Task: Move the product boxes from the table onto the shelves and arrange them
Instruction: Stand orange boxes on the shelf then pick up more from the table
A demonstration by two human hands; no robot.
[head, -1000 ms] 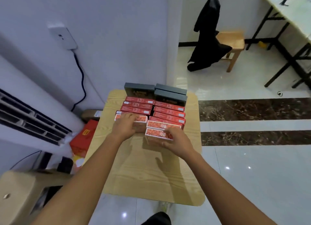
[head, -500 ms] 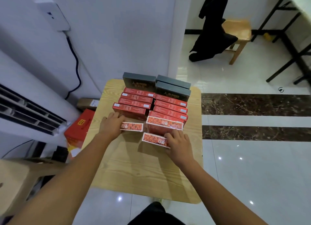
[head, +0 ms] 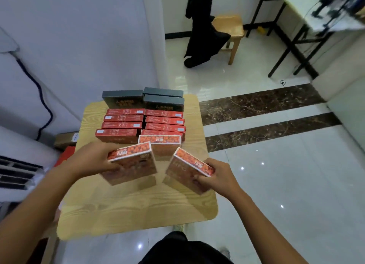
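A small wooden table [head: 138,208] carries two rows of upright red product boxes [head: 142,123], with three dark grey boxes [head: 146,99] behind them. My left hand [head: 92,161] grips one red box [head: 132,165] by its left end and holds it lifted above the table, tilted. My right hand [head: 217,176] grips a second red box [head: 187,170] by its right end, also lifted and tilted. One more red box [head: 160,143] with an orange-patterned top stands just behind the two held ones. No shelf is in view.
A white wall and pillar rise behind the table. A white air-conditioner unit [head: 17,165] with a black cable stands at left, red cartons on the floor beside it. A wooden stool [head: 231,28] with a black garment and a black-legged desk [head: 296,26] stand far right.
Both hands have lifted their red boxes off the table and drawn them toward me, tilting them. The camera view has shifted slightly.
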